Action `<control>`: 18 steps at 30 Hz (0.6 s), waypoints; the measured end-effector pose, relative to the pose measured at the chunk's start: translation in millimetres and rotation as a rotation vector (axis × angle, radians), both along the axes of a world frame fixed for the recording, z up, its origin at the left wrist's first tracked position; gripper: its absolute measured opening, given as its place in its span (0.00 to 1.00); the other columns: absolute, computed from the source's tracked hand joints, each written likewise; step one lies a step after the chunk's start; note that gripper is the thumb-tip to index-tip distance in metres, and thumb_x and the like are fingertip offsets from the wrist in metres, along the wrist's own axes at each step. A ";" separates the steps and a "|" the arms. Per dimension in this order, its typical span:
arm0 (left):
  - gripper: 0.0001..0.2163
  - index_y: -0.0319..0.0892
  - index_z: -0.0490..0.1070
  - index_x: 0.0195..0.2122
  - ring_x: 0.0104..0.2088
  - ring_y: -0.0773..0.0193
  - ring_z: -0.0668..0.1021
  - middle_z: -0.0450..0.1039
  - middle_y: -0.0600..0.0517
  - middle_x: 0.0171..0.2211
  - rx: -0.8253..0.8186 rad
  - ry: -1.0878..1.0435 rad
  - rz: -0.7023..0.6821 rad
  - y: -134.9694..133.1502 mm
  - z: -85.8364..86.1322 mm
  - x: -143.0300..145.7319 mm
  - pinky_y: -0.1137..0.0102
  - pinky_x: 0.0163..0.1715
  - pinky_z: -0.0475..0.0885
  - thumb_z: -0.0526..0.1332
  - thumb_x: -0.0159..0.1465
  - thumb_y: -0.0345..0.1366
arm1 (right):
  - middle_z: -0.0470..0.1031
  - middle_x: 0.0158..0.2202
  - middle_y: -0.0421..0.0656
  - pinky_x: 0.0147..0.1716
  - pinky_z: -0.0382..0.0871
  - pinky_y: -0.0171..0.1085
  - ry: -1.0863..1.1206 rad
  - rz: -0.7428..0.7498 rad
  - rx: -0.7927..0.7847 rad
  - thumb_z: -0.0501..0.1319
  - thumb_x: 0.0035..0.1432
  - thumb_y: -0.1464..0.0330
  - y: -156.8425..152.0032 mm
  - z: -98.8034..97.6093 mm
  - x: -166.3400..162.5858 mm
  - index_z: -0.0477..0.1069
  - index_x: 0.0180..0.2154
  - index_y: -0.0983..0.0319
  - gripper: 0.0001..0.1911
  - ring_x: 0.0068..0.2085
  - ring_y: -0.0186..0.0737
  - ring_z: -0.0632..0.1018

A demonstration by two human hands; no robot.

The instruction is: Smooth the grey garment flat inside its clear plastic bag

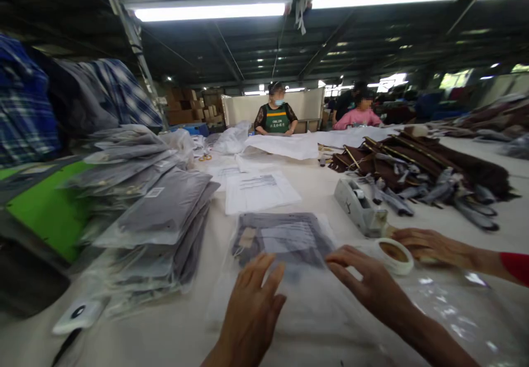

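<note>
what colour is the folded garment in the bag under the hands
Dark grey garment, best seen in the head view.

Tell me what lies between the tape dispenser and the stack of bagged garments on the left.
In the head view, a white printed sheet lies on the table between the tape dispenser and the stack of bagged garments.
</note>
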State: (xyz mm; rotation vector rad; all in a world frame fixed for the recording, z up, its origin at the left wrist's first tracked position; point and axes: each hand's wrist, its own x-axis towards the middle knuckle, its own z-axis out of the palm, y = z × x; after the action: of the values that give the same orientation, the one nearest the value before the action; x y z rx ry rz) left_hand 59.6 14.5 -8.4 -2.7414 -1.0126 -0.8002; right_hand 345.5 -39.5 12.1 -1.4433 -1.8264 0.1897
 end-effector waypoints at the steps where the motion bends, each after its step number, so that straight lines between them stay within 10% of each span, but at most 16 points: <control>1: 0.23 0.45 0.64 0.60 0.62 0.49 0.67 0.66 0.43 0.61 -0.035 0.026 -0.007 7.5 0.6 15.5 0.53 0.57 0.70 0.60 0.63 0.30 | 0.79 0.37 0.43 0.39 0.75 0.36 -0.029 0.055 -0.022 0.56 0.66 0.64 10.6 -5.0 -9.1 0.76 0.38 0.56 0.10 0.38 0.40 0.79; 8: 0.25 0.44 0.68 0.56 0.54 0.51 0.75 0.71 0.45 0.57 -0.320 0.262 -0.042 12.2 -31.0 5.0 0.59 0.55 0.71 0.69 0.57 0.37 | 0.80 0.40 0.40 0.42 0.77 0.35 -0.211 0.202 -0.092 0.62 0.61 0.69 7.7 -39.4 -23.4 0.75 0.44 0.52 0.10 0.41 0.40 0.81; 13: 0.28 0.44 0.59 0.62 0.54 0.54 0.75 0.72 0.46 0.57 -0.161 0.401 -0.214 11.1 -27.7 -54.3 0.64 0.53 0.71 0.63 0.60 0.32 | 0.81 0.47 0.38 0.43 0.78 0.31 -0.328 0.096 0.025 0.62 0.62 0.64 -21.8 -39.6 46.4 0.72 0.53 0.47 0.17 0.44 0.40 0.82; 18: 0.17 0.44 0.64 0.58 0.49 0.59 0.77 0.75 0.48 0.53 -0.056 0.374 -0.243 9.9 -28.5 -44.0 0.68 0.49 0.70 0.54 0.68 0.29 | 0.73 0.56 0.36 0.46 0.78 0.32 -0.497 0.267 0.033 0.60 0.57 0.72 -42.5 -80.4 82.6 0.61 0.64 0.44 0.35 0.51 0.43 0.79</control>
State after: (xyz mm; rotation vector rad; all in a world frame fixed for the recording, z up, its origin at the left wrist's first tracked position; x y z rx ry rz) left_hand 15.5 24.4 -36.8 -2.9415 -0.6462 -0.2635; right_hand 428.1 -82.0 -68.3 -1.2938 -2.4129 -0.0772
